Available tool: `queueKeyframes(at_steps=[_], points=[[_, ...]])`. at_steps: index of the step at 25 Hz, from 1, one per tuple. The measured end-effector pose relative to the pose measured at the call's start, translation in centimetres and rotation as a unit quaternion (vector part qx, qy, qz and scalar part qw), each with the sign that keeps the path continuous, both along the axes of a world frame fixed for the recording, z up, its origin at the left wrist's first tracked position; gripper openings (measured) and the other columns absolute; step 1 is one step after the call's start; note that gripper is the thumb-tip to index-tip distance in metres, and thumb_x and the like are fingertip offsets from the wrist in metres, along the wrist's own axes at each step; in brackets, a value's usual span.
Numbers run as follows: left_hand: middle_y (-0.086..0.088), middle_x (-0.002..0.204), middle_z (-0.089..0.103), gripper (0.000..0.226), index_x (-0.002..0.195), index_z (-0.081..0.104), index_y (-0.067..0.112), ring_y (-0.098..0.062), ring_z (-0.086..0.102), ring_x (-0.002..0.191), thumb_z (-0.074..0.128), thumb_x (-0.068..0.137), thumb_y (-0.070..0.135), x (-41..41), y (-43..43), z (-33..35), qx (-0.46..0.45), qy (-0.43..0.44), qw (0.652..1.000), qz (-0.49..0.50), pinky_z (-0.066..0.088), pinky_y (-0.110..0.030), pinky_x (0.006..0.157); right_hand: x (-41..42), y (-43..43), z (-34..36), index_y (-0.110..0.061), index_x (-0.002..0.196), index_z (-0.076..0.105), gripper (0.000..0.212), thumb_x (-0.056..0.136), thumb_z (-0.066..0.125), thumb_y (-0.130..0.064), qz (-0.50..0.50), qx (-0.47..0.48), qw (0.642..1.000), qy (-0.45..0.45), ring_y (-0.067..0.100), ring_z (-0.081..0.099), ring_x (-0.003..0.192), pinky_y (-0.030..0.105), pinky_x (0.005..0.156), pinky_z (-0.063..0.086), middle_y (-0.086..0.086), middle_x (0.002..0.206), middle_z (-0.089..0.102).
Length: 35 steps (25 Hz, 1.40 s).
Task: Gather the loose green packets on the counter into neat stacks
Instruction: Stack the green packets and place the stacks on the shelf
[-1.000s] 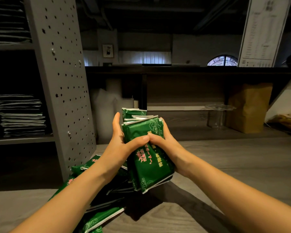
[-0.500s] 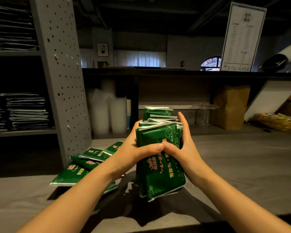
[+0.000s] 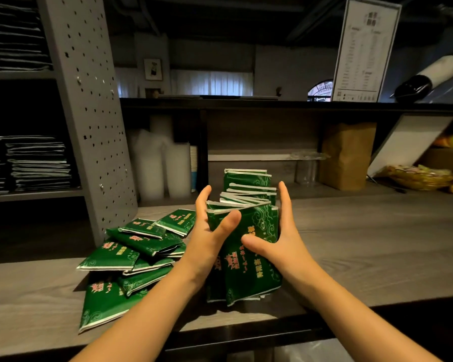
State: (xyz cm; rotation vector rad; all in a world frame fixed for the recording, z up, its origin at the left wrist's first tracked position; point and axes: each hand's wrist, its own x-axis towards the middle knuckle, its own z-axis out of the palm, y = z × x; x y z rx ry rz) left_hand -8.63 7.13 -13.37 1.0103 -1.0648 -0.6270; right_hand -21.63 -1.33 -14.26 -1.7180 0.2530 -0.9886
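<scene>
A bundle of green packets [image 3: 249,273] stands on end on the grey wooden counter [image 3: 377,244], its tops fanned out unevenly. My left hand [image 3: 209,239] presses its left side, fingers straight up and thumb lying across the front packet. On the bundle's right side my right hand [image 3: 285,236] does the same, fingers straight and thumb on the front. Left of my left forearm, several loose green packets [image 3: 131,254] lie overlapping in a messy heap on the counter.
A grey perforated panel [image 3: 89,113] rises behind the heap, with shelves of dark stacked items [image 3: 37,163] to its left. Sleeves of plastic cups [image 3: 165,173] and a brown paper bag [image 3: 347,155] stand at the back. The counter's front edge runs under my forearms.
The bundle has come down to rest on the counter. Both hands have loosened from a tight grip, fingers now straight, and the packet tops have fanned apart.
</scene>
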Motion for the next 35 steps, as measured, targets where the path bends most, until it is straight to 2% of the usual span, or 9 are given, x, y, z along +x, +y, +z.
queueKeyframes(at_steps=[3,7,11,15,20,22,27,32,35], points=[[0.003,0.139,0.046,0.14,0.142,0.011,0.045,-0.004,0.058,0.113,0.075,0.023,0.079,0.1,-0.4,0.2,0.004,-0.042,0.999,-0.017,0.053,-0.019,0.079,-0.8,-0.3,0.3,-0.059,0.139,-0.007,0.126,0.052,0.082,-0.041,0.023,-0.001,0.999,0.028,0.005,0.056,0.119,0.03,0.093,0.051,-0.014,0.14,0.046],[0.018,0.134,0.043,0.143,0.146,0.002,0.04,0.007,0.05,0.118,0.075,0.029,0.078,-0.4,-0.6,0.1,0.007,-0.089,0.994,-0.062,0.047,-0.012,0.089,-0.9,-0.2,-0.3,-0.052,0.141,-0.014,0.129,0.055,0.081,-0.035,0.046,-0.006,0.998,0.034,-0.004,0.05,0.121,0.013,0.087,0.048,-0.016,0.144,0.039],[0.024,0.133,0.046,0.141,0.146,0.001,0.041,0.001,0.051,0.122,0.081,0.033,0.068,0.2,0.3,-0.5,0.022,-0.107,0.992,-0.068,0.045,-0.022,0.1,-1.3,-0.2,-0.7,-0.055,0.139,-0.013,0.13,0.053,0.083,-0.036,0.028,-0.011,0.999,0.031,-0.002,0.047,0.126,0.021,0.099,0.045,-0.02,0.147,0.034],[0.039,0.124,0.044,0.138,0.145,-0.003,0.042,0.013,0.048,0.117,0.082,0.039,0.064,0.4,1.3,-1.0,0.033,-0.134,0.987,-0.087,0.045,-0.01,0.091,-2.0,-0.4,-0.7,-0.051,0.143,-0.012,0.13,0.062,0.087,-0.031,0.02,-0.018,0.999,0.043,-0.007,0.044,0.125,0.008,0.094,0.043,-0.02,0.147,0.033],[-0.001,0.14,0.048,0.129,0.15,-0.004,0.023,-0.003,0.054,0.119,0.077,0.051,0.036,-1.1,0.8,-1.9,0.011,-0.09,0.993,-0.079,0.048,-0.013,0.085,-0.7,0.6,-1.5,-0.045,0.144,-0.014,0.126,0.065,0.082,-0.025,0.013,-0.002,0.999,0.037,-0.011,0.05,0.118,0.002,0.085,0.042,-0.029,0.128,0.053],[0.001,0.139,0.047,0.125,0.148,-0.006,0.031,0.002,0.057,0.113,0.074,0.051,0.032,-1.1,0.7,-1.9,0.003,-0.061,0.996,-0.068,0.048,-0.011,0.08,-0.1,0.5,-1.4,-0.045,0.143,-0.013,0.126,0.063,0.082,-0.023,0.01,-0.001,1.0,0.024,-0.008,0.052,0.118,0.004,0.086,0.043,-0.025,0.127,0.055],[0.008,0.154,0.019,0.154,0.147,-0.011,0.036,-0.001,0.032,0.134,0.076,0.026,0.078,1.6,0.6,-0.8,0.045,-0.135,0.99,0.018,0.039,-0.017,0.097,0.1,-0.4,-0.6,-0.05,0.14,-0.016,0.133,0.053,0.083,-0.032,0.04,0.002,0.999,0.034,-0.003,0.051,0.121,0.014,0.093,0.046,-0.011,0.14,0.047],[0.031,0.123,0.047,0.157,0.148,-0.014,0.031,0.017,0.051,0.109,0.077,0.029,0.076,2.2,-0.7,-0.4,0.054,-0.133,0.988,-0.048,0.044,-0.008,0.087,0.5,-0.7,-1.0,-0.046,0.141,-0.014,0.13,0.055,0.082,-0.031,0.034,-0.004,0.998,0.055,-0.01,0.052,0.115,0.004,0.081,0.044,-0.016,0.135,0.048],[0.024,0.131,0.041,0.15,0.147,-0.012,0.033,0.016,0.048,0.114,0.08,0.035,0.071,1.5,-0.7,-1.0,0.043,-0.121,0.99,-0.062,0.043,-0.006,0.088,0.5,-1.0,-1.0,-0.049,0.139,-0.009,0.118,0.069,0.082,-0.02,0.008,-0.014,0.998,0.055,-0.011,0.051,0.115,0.001,0.08,0.042,-0.011,0.139,0.047]])
